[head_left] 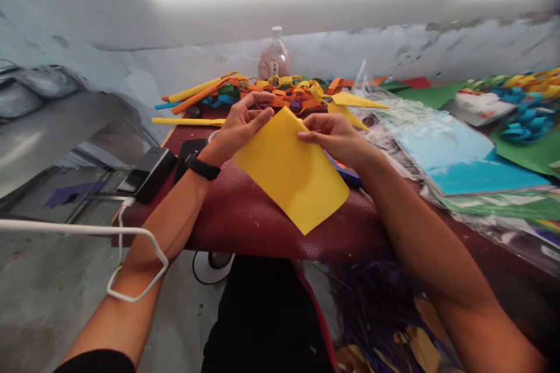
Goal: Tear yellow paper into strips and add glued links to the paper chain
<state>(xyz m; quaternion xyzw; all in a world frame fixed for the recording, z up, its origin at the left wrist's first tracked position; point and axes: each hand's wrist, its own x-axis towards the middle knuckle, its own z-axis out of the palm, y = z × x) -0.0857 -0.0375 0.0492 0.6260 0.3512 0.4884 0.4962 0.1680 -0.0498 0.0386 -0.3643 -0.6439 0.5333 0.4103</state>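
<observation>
A sheet of yellow paper [294, 172] is held up at a slant over the front of the dark red table, one corner pointing up. My right hand [335, 135] pinches its upper right edge between thumb and fingers. On the upper left edge, my left hand [245, 121] has its thumb against the paper with curled fingers, partly hidden behind it. Just beyond both hands lies a heap of orange and yellow paper chain [284, 92]. Folded yellow paper pieces [354, 101] rest behind my right hand. A blue object, mostly covered, shows under the sheet's right side.
Rolled coloured paper [199, 90] lies at the back left, near a clear plastic bottle [275, 58]. A black box-shaped device [153, 173] with a white cable [144, 234] sits at the left edge. Blue sheets [464, 151], plastic wrap and another paper chain [527, 116] cover the right side.
</observation>
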